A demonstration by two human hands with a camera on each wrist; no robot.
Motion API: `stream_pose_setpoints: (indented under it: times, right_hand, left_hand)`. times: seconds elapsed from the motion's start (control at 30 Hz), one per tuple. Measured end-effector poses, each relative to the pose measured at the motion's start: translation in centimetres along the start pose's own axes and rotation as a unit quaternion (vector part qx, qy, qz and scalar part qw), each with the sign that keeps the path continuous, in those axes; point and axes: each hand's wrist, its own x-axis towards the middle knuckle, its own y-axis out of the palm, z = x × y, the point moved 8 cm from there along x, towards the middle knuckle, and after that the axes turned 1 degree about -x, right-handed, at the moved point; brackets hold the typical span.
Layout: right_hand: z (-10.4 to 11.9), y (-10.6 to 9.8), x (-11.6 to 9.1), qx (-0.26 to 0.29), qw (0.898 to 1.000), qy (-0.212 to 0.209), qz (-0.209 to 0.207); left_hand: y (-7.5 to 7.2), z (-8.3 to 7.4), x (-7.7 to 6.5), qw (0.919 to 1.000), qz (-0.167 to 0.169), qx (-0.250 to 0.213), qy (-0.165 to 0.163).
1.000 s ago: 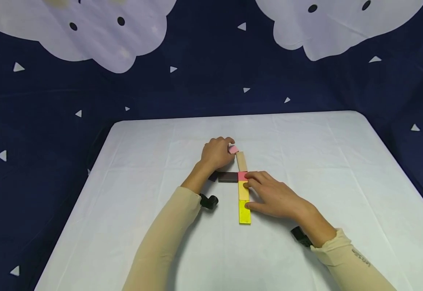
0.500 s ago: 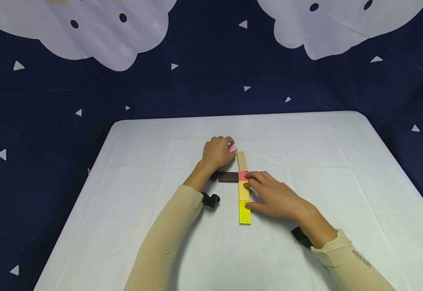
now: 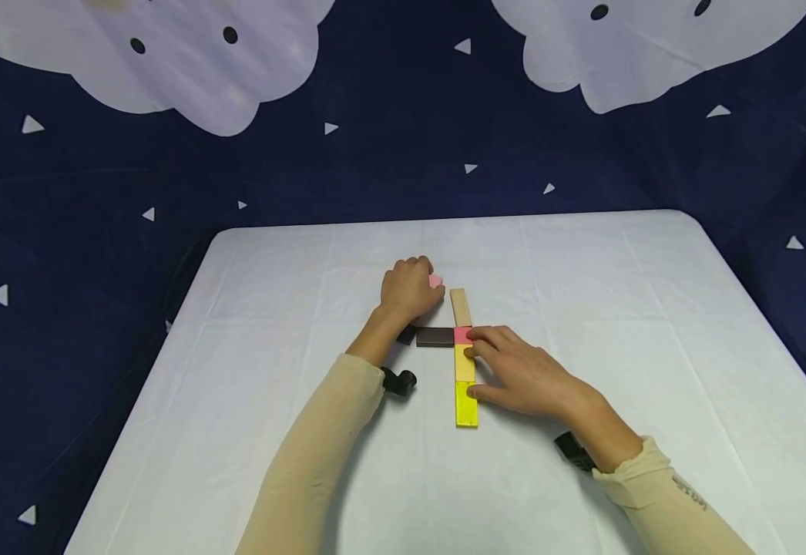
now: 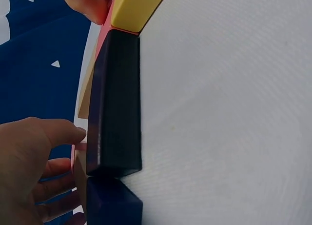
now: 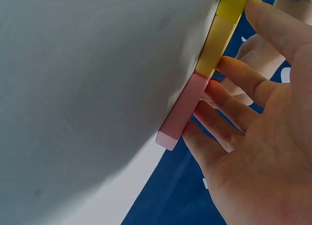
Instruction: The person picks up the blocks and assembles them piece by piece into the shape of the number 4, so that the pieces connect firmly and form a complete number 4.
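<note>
My left hand [image 3: 406,289] is over the far part of the table, holding a small pink block [image 3: 435,281] between thumb and fingers, most of it hidden. The held block is a little left of the far end of a natural-wood block [image 3: 460,307]. My right hand [image 3: 524,378] rests its fairly straight fingers along a row of blocks. The row has a bright yellow block [image 3: 466,405], an orange-yellow block [image 3: 465,364] and a coral-pink block [image 5: 183,110]. The thumb touches the bright yellow one.
A black block [image 3: 434,338] extends left from the coral-pink one. Beyond it is a dark blue block [image 4: 113,203], mostly under my left wrist in the head view. Everything lies on a white-covered table [image 3: 271,308], with a navy cloth [image 3: 403,139] behind.
My left hand has shifted slightly left with the small pink block, which now stands farther from the natural-wood block's end. My right hand and the row of blocks have not moved.
</note>
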Motion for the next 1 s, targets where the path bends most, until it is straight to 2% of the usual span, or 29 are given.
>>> stream_pose_setpoints:
  times: [0.6, 1.0]
  right_hand:
    - [0.1, -0.1, 0.0, -0.001, 1.0, 0.001, 0.002]
    - [0.0, -0.2, -0.2, -0.003, 1.0, -0.008, 0.0]
  left_hand:
    - [0.2, 0.3, -0.6, 0.9998, 0.009, -0.014, 0.014]
    - [0.9, -1.6, -1.1, 0.9989, 0.038, 0.021, 0.02]
